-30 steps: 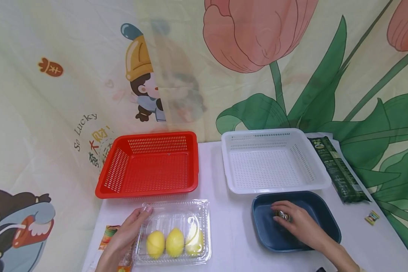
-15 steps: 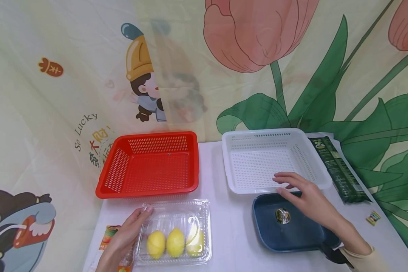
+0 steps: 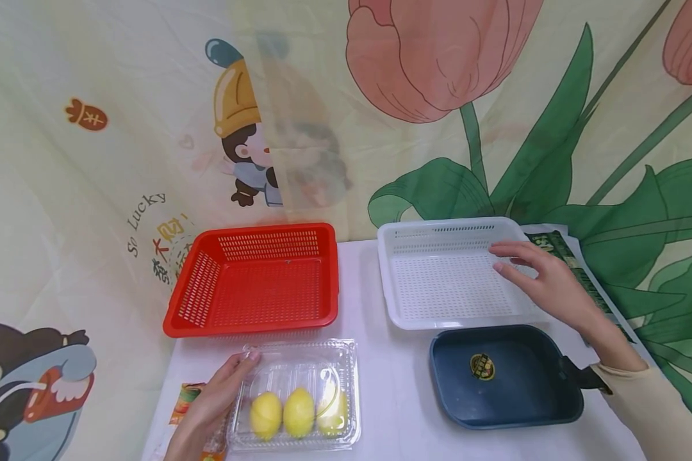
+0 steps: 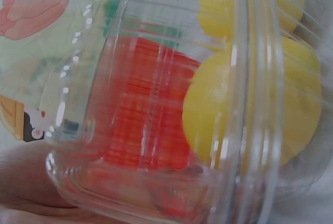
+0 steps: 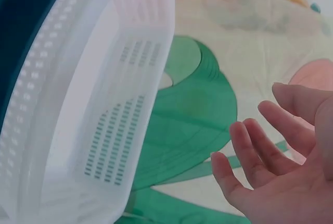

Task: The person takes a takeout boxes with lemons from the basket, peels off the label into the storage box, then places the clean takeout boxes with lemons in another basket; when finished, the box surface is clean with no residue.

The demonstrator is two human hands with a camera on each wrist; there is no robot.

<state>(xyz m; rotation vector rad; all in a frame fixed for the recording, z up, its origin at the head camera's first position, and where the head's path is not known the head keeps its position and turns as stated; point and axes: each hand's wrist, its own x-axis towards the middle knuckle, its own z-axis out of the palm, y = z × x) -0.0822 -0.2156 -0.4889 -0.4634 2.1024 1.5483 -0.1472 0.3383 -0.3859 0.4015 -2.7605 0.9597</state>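
Note:
My left hand (image 3: 222,387) holds the left edge of a clear plastic clamshell box (image 3: 346,371), its thumb at the upper left corner. Inside lie three lemons (image 3: 298,413). In the left wrist view the box (image 4: 156,182) fills most of the frame. My right hand (image 3: 544,278) hovers over the right side of a white slotted basket (image 3: 406,317), fingers spread and holding nothing, as the right wrist view also shows. In front of that basket sits a dark blue square pan (image 3: 519,400), with a round black-and-gold disc (image 3: 482,367), like a label, on its floor.
A red slotted basket (image 3: 248,330) stands at the back left. The pan's black handle (image 3: 582,374) points right, partly beneath the sleeve. A long green packet (image 3: 588,285) lies behind the right forearm. Orange packets (image 3: 186,400) lie beside the left hand. A printed cloth hangs behind.
My right hand has left the disc in the pan, rising up and right to the white basket. Its sleeve now covers the small candy at right. The left hand and box stay put.

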